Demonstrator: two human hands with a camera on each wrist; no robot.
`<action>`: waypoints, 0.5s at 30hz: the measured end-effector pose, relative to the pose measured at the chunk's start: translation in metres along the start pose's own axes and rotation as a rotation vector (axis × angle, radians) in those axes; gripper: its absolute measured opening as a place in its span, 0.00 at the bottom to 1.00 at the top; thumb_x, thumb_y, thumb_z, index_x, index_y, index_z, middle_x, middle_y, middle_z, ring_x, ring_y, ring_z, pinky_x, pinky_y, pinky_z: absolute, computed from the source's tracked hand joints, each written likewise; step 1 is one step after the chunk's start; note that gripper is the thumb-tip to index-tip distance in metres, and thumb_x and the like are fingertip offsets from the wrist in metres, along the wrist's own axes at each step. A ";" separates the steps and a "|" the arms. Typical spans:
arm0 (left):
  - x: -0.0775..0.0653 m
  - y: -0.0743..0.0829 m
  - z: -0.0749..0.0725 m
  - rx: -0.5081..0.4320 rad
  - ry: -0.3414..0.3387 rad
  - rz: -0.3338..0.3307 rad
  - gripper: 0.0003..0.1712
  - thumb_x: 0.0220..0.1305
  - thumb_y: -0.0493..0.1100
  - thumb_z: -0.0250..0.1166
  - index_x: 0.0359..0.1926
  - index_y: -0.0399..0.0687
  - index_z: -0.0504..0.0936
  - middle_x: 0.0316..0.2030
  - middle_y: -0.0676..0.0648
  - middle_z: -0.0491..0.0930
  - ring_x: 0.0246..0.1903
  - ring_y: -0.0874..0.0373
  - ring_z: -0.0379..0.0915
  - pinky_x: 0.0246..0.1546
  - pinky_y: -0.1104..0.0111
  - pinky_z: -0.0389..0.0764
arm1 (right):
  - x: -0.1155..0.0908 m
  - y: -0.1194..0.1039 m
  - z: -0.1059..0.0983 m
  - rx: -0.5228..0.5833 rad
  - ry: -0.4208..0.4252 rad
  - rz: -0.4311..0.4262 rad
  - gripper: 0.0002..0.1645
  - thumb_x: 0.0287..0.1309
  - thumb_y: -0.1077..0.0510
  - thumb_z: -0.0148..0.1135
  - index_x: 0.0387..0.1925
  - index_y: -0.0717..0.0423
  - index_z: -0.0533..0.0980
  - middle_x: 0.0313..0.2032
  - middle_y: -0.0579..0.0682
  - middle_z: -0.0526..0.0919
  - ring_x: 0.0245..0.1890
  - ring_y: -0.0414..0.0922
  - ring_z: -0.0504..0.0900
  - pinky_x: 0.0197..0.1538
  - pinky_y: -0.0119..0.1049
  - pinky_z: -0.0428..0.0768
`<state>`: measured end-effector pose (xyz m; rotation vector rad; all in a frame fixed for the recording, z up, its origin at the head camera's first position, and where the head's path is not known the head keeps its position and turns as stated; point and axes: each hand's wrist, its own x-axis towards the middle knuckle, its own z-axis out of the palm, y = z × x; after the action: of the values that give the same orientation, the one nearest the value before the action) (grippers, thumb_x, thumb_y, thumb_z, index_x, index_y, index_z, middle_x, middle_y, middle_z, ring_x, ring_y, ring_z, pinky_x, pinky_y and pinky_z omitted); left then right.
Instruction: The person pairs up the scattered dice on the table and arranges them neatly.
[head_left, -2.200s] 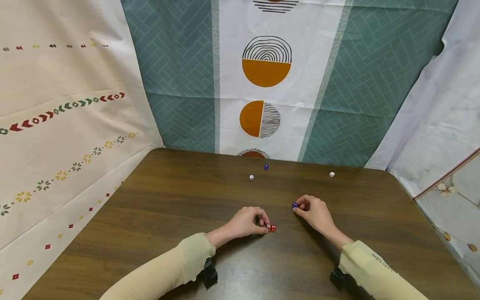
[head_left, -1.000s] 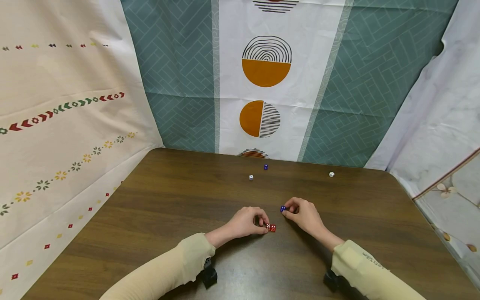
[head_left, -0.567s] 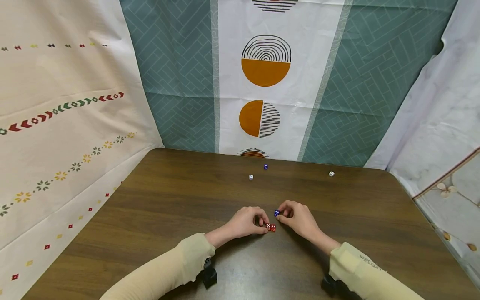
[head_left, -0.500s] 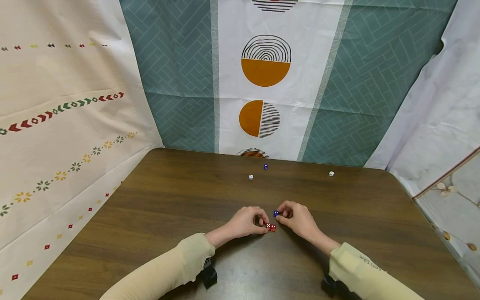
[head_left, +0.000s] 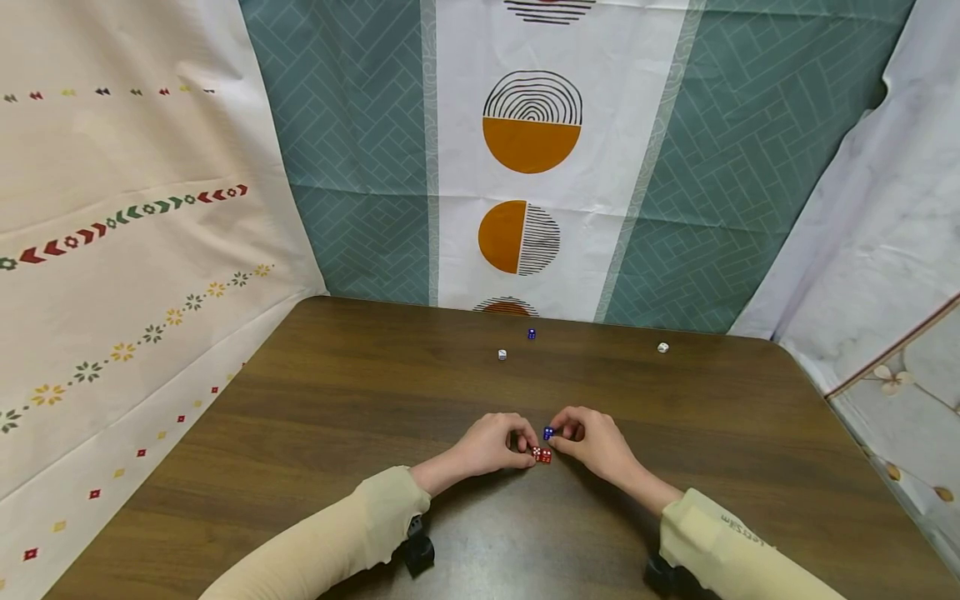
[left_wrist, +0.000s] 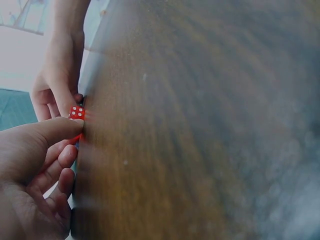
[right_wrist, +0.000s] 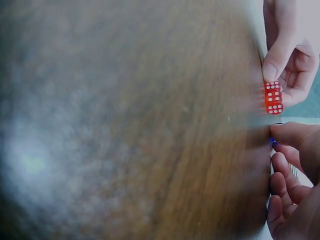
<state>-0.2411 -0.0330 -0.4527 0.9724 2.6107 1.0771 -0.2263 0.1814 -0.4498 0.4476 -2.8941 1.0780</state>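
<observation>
Two red dice (head_left: 546, 456) with white pips sit side by side on the brown table, touching. My left hand (head_left: 495, 442) pinches the nearer left one between thumb and finger; in the left wrist view the thumb covers part of that red die (left_wrist: 77, 112). Just beyond the red pair, my right hand (head_left: 596, 437) pinches a blue die (head_left: 549, 432) between thumb and forefinger. Only a sliver of the blue die (right_wrist: 272, 140) shows past the thumb in the right wrist view. A small gap separates it from the red dice there.
Farther back on the wooden table (head_left: 337, 375) lie another blue die (head_left: 532, 333), a white die (head_left: 502, 355) and, to the right, a second white die (head_left: 663, 347). Patterned cloth (head_left: 360, 167) hangs along the table's back edge and both sides.
My right hand has carried the blue die leftward and nearer to me, up to the red dice. My left hand and the red dice stay in place.
</observation>
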 end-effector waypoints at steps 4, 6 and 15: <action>0.000 0.000 0.000 -0.001 0.000 -0.002 0.07 0.55 0.42 0.74 0.34 0.51 0.85 0.27 0.55 0.77 0.24 0.71 0.63 0.28 0.78 0.66 | 0.001 0.002 0.000 0.017 -0.008 -0.014 0.07 0.53 0.58 0.73 0.35 0.49 0.83 0.26 0.43 0.77 0.25 0.38 0.70 0.28 0.28 0.69; 0.000 0.000 0.000 -0.003 0.000 -0.001 0.07 0.55 0.42 0.74 0.34 0.51 0.85 0.27 0.55 0.77 0.24 0.71 0.63 0.28 0.77 0.66 | 0.001 0.003 0.000 0.024 -0.009 -0.020 0.08 0.53 0.57 0.73 0.35 0.48 0.83 0.25 0.43 0.77 0.25 0.38 0.70 0.28 0.28 0.69; -0.001 0.001 0.000 -0.010 -0.003 0.004 0.06 0.56 0.42 0.74 0.35 0.50 0.85 0.27 0.54 0.78 0.24 0.71 0.64 0.29 0.78 0.67 | 0.002 0.006 0.002 0.037 -0.016 -0.027 0.07 0.53 0.55 0.74 0.35 0.46 0.83 0.24 0.42 0.78 0.24 0.37 0.70 0.28 0.28 0.68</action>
<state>-0.2398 -0.0334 -0.4520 0.9770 2.5990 1.0878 -0.2299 0.1844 -0.4547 0.4976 -2.8773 1.1308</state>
